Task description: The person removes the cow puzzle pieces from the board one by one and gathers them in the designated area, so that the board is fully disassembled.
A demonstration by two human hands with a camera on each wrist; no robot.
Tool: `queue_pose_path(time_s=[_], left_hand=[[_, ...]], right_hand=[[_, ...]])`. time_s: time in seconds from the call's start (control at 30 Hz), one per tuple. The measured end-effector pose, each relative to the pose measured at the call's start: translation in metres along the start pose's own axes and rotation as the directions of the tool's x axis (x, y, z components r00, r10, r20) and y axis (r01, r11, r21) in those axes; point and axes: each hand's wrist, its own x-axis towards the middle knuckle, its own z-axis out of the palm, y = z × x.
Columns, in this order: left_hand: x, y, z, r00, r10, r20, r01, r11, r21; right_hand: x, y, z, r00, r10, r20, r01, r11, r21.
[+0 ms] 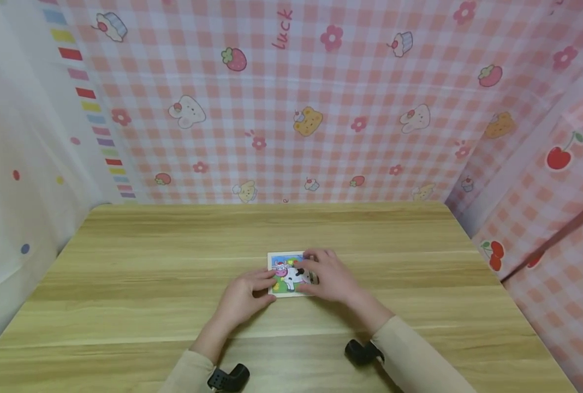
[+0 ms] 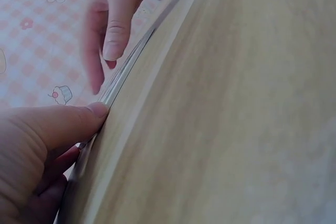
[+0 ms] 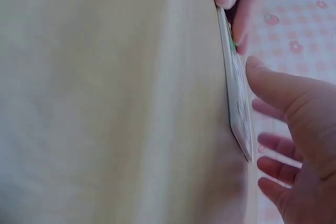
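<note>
A small flat board with a white border and a cartoon cow picture lies on the wooden table. At its left side, my left hand holds it, the thumb at the near corner and fingertips over the left border. In the left wrist view, the left thumb presses on the board's edge. My right hand hovers over the right part of the picture and hides some of it. The right wrist view shows the right hand with fingers spread and loosely bent, a gap between them and the board.
The wood-grain table stretches out on all sides of the board. Behind it hangs a pink checked curtain, with more cloth at left and right. Black wrist cameras sit at both sleeves, close over the tabletop.
</note>
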Motion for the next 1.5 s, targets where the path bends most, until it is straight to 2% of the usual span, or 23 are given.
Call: queue_pose_path(time_s=[0.13,0.5,0.7,1.07,1.33,1.5], left_hand=[[-0.001,0.0,-0.001,1.0,0.003,-0.002,-0.003,1.0,-0.01],[-0.003,0.001,-0.001,0.999,0.015,-0.031,-0.015,1.0,-0.006],[-0.004,0.003,-0.001,0.997,0.04,-0.064,-0.04,0.999,-0.003],[-0.005,0.006,0.002,0.995,0.012,-0.1,-0.015,0.999,-0.036],[-0.005,0.005,0.004,0.99,0.063,-0.127,-0.064,0.998,-0.003],[-0.005,0.005,0.004,0.991,0.065,-0.116,-0.064,0.998,0.009]], right_hand=[[0.011,0.006,-0.005,0.999,-0.043,0.009,0.042,0.999,0.029],[0.04,0.015,-0.01,0.991,-0.128,0.043,0.127,0.992,0.021],[0.05,0.013,-0.009,0.991,-0.118,0.069,0.116,0.993,0.03],[0.06,0.007,-0.007,0.988,-0.1,0.115,0.095,0.995,0.042],[0.067,0.005,-0.001,0.989,-0.098,0.107,0.096,0.995,0.018],[0.07,0.004,0.005,0.991,-0.069,0.115,0.068,0.998,0.015]])
